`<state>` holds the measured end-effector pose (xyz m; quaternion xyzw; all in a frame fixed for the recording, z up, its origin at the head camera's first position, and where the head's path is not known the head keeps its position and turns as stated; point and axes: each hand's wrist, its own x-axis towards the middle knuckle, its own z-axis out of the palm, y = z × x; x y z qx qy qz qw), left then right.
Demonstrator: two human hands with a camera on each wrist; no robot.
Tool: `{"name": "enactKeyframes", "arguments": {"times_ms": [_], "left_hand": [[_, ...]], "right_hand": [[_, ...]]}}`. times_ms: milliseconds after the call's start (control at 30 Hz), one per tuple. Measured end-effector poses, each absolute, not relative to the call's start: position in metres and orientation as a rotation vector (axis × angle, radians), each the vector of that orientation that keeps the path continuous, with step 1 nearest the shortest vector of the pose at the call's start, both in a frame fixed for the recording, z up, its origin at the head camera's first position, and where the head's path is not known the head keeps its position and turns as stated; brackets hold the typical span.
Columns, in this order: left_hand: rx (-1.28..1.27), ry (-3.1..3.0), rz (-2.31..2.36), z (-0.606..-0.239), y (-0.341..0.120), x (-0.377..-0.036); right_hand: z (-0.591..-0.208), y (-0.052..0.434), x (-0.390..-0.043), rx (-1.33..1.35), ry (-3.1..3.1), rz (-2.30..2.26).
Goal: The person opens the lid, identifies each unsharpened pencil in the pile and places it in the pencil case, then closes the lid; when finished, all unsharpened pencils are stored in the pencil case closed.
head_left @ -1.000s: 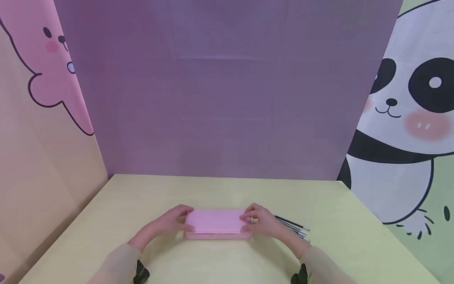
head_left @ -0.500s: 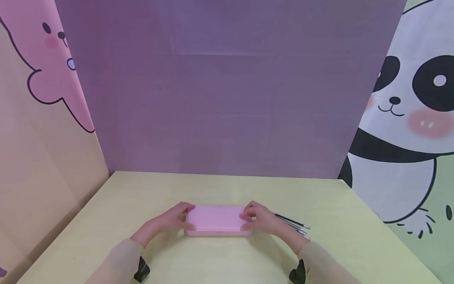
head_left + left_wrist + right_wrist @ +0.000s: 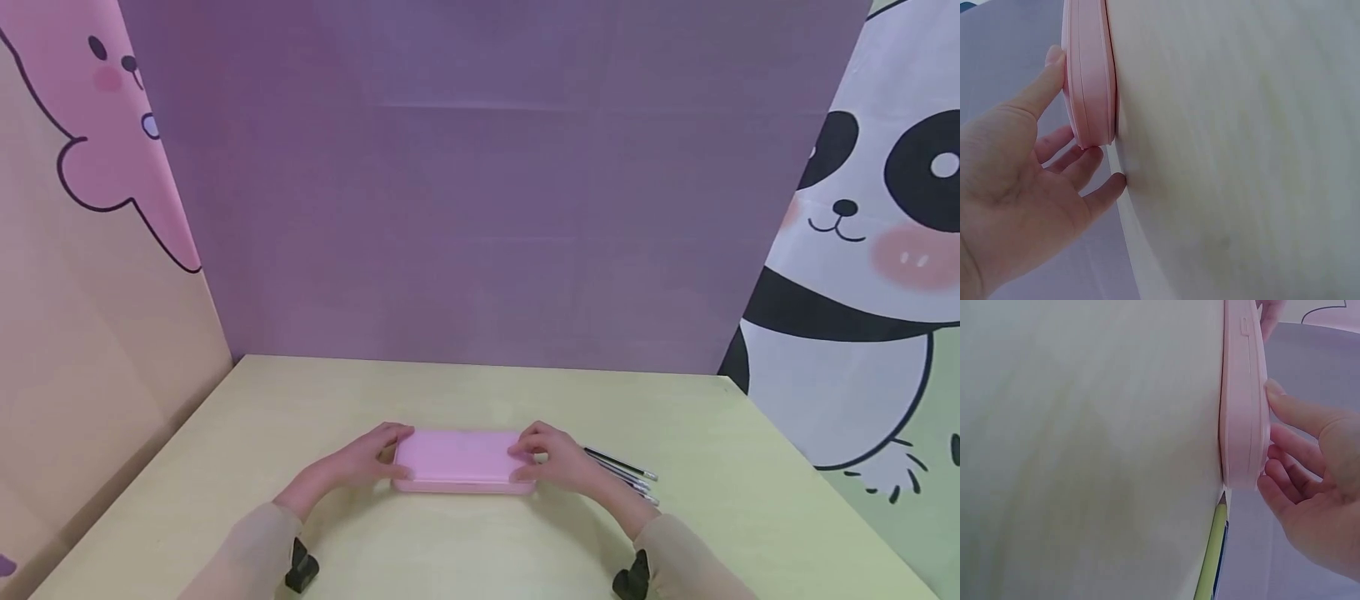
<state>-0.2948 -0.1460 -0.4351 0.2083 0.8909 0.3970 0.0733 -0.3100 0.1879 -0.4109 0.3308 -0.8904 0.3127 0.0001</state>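
Nearest to us, both sleeves are reaching forward over the bench [image 3: 315, 400], and we are watching two hands working on one thing: the pink case [image 3: 459, 460], lying flat in the middle of the bench. The left hand [image 3: 358, 461] is gripping its left end, thumb along the near edge and fingers curling round the far side, a narrow grip closing on the case itself. The right hand [image 3: 557, 462] is mirroring that on the right end, thumb on the lid, fingers wrapping the end. From the wrist views we are seeing the lid sitting down on the base with only a thin seam showing, so we are judging the case as closed, or as good as closed. Just beyond the right hand, the pens [image 3: 626, 477] are lying loose on the bench, beside the case and outside it, so whatever concerns them is looking undone from here. Farther back, the purple backdrop [image 3: 480, 208] is standing behind, with a panda drawing [image 3: 877, 250] off to the right.
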Motion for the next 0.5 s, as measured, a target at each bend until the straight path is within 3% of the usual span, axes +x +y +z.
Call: {"name": "enactKeyframes", "arguments": {"times_ms": [267,500], "left_hand": [[0.609,2.670,1.163,-0.438,-0.147,-0.294],[0.574,2.793,1.167,-0.427,-0.156,-0.287]], "right_hand": [[-0.410,0.190,-0.310,1.119,-2.759,1.018],[-0.399,0.206,-0.312,0.999,-2.689,1.020]]}}
